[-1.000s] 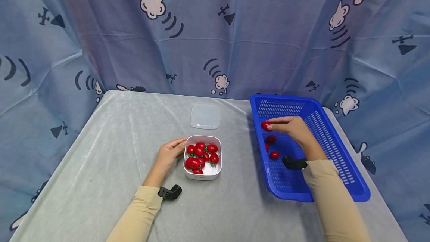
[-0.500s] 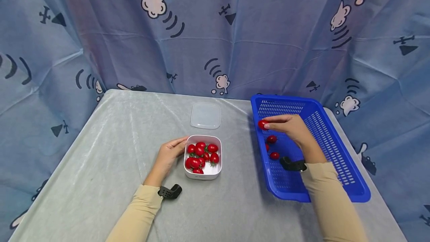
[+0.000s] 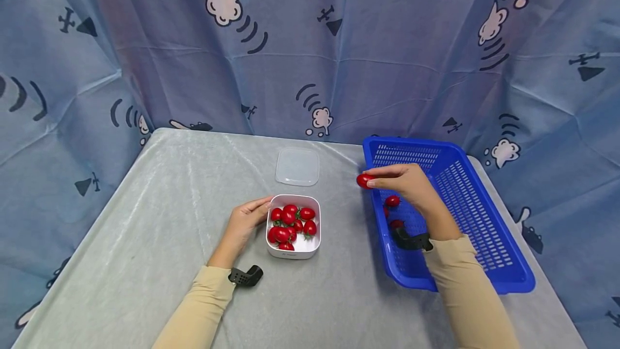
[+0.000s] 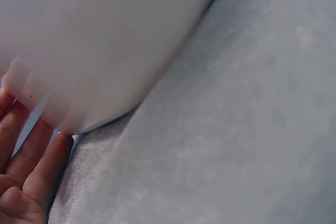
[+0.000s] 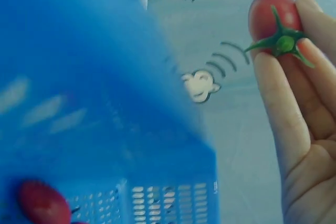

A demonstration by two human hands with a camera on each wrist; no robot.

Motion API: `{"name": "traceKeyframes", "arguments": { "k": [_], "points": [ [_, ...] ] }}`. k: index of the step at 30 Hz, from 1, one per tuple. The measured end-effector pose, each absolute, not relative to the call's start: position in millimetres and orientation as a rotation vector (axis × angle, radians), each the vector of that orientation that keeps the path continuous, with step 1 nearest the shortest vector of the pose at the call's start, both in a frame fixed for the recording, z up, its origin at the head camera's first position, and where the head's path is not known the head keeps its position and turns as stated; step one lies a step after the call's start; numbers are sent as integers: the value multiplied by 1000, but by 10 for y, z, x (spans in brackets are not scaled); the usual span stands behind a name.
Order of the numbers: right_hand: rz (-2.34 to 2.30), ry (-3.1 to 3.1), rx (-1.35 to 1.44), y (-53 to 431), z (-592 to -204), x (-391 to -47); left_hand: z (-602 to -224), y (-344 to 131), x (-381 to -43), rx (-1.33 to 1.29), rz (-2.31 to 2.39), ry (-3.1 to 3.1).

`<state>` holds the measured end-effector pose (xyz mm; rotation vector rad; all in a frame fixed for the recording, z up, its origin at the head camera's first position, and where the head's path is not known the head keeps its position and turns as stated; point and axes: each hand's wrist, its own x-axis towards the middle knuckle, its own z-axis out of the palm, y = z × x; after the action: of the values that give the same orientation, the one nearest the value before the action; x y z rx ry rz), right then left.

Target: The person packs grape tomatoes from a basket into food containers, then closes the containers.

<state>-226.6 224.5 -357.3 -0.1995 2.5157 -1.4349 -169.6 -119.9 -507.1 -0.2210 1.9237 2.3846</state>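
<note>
My right hand (image 3: 407, 183) pinches a cherry tomato (image 3: 364, 181) between thumb and fingers, over the left rim of the blue plastic basket (image 3: 504, 282). In the right wrist view this held tomato (image 5: 273, 17) shows its green star-shaped calyx. A few more tomatoes (image 3: 392, 201) lie on the basket floor, one partly hidden behind the wrist camera. Left of the basket stands a small white box (image 3: 295, 255) with several tomatoes (image 3: 289, 214) inside. My left hand (image 3: 241, 225) touches the box's left side, its fingertips (image 4: 64, 139) against the wall with fingers fairly straight.
Behind the box lies a clear square lid (image 3: 297, 167) on the pale table cover (image 3: 145, 241). A blue patterned curtain (image 3: 271, 85) hangs along the table's back and sides. Each wrist carries a black camera (image 3: 247, 276).
My right hand has moved left with its tomato, from inside the basket to past its left rim. My left hand and the white box have stayed put.
</note>
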Motion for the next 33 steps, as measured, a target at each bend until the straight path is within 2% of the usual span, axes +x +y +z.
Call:
{"name": "traceKeyframes", "arguments": {
  "k": [33],
  "points": [
    [-1543,2347,-213,1403,-3541,-1953,-5079,-1206,-1708,-223,2373,1912]
  ]
}}
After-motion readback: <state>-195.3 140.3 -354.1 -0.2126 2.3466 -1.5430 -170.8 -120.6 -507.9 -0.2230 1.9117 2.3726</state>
